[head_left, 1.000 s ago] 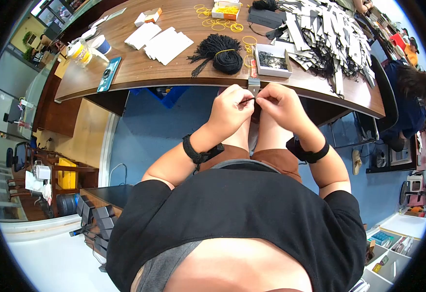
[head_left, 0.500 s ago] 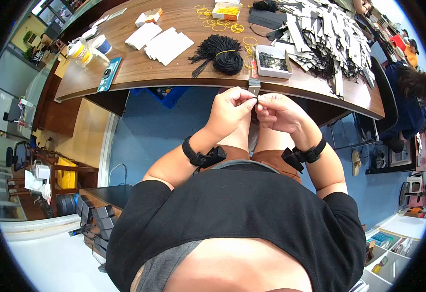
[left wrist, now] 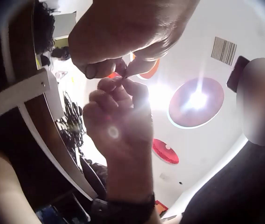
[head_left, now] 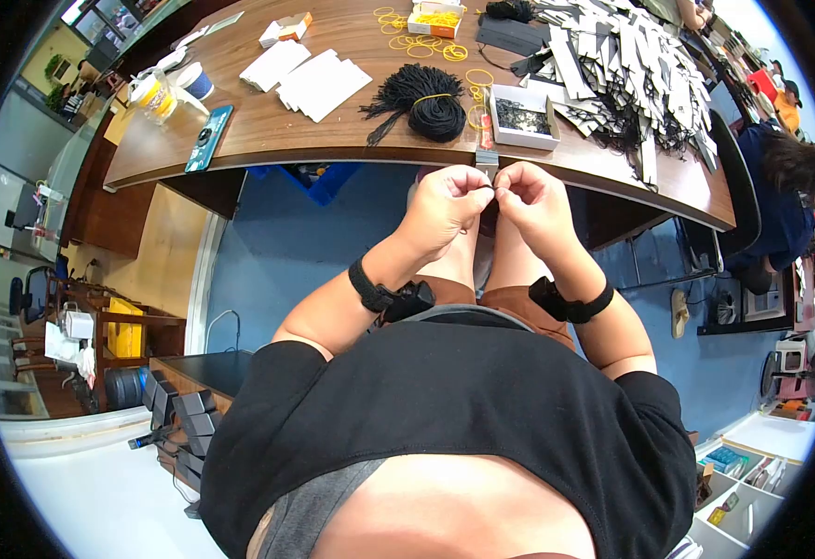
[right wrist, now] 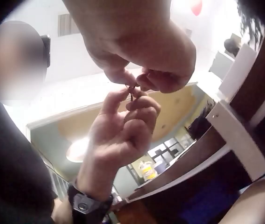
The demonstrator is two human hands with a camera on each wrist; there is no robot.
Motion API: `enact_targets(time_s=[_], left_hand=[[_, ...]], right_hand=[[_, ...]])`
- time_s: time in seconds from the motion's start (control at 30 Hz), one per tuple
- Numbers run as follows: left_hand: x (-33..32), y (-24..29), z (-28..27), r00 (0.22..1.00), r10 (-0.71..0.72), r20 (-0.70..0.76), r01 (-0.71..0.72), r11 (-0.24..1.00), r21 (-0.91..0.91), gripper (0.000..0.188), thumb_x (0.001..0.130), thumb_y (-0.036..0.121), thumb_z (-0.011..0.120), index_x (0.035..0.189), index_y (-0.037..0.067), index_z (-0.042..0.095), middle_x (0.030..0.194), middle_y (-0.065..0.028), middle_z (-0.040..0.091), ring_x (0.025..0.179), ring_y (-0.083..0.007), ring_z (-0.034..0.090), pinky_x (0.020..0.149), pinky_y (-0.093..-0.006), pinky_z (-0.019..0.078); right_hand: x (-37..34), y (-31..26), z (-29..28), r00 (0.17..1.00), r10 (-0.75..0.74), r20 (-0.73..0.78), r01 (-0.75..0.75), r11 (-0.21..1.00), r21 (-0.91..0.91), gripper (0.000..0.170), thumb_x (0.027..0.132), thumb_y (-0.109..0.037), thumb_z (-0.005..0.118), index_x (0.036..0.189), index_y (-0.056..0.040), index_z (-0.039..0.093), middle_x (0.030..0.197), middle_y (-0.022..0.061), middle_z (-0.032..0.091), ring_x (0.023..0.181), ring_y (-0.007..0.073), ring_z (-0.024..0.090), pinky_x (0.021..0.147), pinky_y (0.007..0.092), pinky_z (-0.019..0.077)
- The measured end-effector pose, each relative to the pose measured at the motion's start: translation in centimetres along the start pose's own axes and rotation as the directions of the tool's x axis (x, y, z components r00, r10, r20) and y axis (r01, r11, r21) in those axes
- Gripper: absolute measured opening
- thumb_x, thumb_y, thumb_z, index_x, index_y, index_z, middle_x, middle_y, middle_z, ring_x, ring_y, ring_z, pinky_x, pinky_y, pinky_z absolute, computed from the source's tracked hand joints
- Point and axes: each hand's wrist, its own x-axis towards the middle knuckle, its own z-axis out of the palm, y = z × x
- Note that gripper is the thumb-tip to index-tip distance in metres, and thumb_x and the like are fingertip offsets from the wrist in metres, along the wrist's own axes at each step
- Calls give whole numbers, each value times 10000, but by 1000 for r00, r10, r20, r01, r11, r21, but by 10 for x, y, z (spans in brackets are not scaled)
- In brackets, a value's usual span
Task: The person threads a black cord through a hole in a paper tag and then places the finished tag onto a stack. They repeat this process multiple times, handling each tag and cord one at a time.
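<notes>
Just off the table's front edge, my left hand [head_left: 445, 212] and right hand [head_left: 540, 210] meet fingertip to fingertip. Between them they pinch a thin black cord [head_left: 492, 189], mostly hidden by the fingers. In the right wrist view a short dark strand [right wrist: 131, 93] shows where the right hand [right wrist: 137, 42] and left hand [right wrist: 123, 128] meet. A small dark loop [left wrist: 91, 71] hangs by the left hand [left wrist: 128, 35] in the left wrist view, with the right hand [left wrist: 118, 116] below it.
On the table [head_left: 286, 140] lie a black cord bundle [head_left: 434, 116], white cards [head_left: 324, 86], yellow bands [head_left: 426, 47], an open white box [head_left: 524, 116] of small dark pieces and a large pile of tags [head_left: 626, 74]. A phone [head_left: 209, 140] and cups [head_left: 195, 82] stand left.
The right hand's lower fingers spread and its wrist turned, then it curled in again at the cord. The left hand stayed nearly in place, keeping its pinch.
</notes>
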Motion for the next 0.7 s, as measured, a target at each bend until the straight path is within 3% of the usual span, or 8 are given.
enact_targets(time_s=[0.07, 0.13, 0.23, 0.27, 0.37, 0.6, 0.7], left_hand=[[1, 4, -4, 974, -166, 153, 199, 952, -234, 68, 855, 99, 590, 863, 34, 572, 647, 47, 475, 493, -12, 355, 429, -155, 281], [4, 6, -6, 969, -202, 144, 235, 932, -275, 72, 865, 114, 579, 855, 44, 567, 614, 53, 432, 459, -16, 309, 407, -162, 249], [4, 8, -8, 963, -214, 164, 258, 908, -329, 61, 872, 105, 571, 864, 45, 569, 603, 57, 413, 448, -15, 294, 396, -161, 236], [4, 8, -8, 964, -205, 170, 253, 904, -344, 60, 875, 101, 569, 865, 42, 570, 606, 55, 417, 448, -15, 295, 396, -160, 238], [4, 10, -7, 967, -203, 152, 245, 903, -353, 53, 880, 85, 565, 880, 32, 573, 619, 51, 435, 448, -15, 300, 396, -158, 242], [2, 14, -2, 990, -135, 35, 139, 960, -243, 90, 863, 48, 589, 937, 0, 606, 675, 30, 513, 468, -5, 337, 397, -153, 237], [1, 11, -1, 998, -57, -35, 54, 995, -83, 100, 858, 51, 598, 929, -15, 625, 730, 0, 576, 540, -15, 428, 456, -153, 320]], right_hand=[[1, 4, 1, 999, 37, 12, -38, 986, 164, 74, 803, -39, 627, 840, -33, 563, 767, -30, 555, 685, 23, 490, 609, 163, 400], [2, 8, 2, 997, 73, 20, -76, 957, 280, 75, 805, -17, 623, 842, -27, 558, 786, -21, 560, 688, 29, 497, 616, 169, 408], [-5, 0, 16, 974, -176, -140, 188, 979, 79, 69, 815, 14, 608, 849, -17, 556, 835, -5, 569, 712, 41, 521, 635, 186, 431], [-7, -1, 17, 967, -198, -160, 203, 979, 15, 82, 817, 43, 595, 883, -1, 574, 869, 14, 579, 736, 48, 541, 648, 201, 451], [-8, -2, 12, 901, -421, -103, 359, 859, -365, 119, 816, 27, 604, 932, -1, 605, 872, 31, 594, 746, 54, 552, 641, 197, 454], [-6, -5, 9, 861, -504, -67, 414, 771, -484, 164, 778, -6, 658, 940, -12, 637, 864, 59, 615, 666, 94, 569, 584, 208, 462], [-3, -8, 8, 827, -560, -39, 433, 681, -590, 161, 754, -5, 674, 911, -16, 643, 815, 69, 619, 621, 119, 573, 558, 220, 467]])
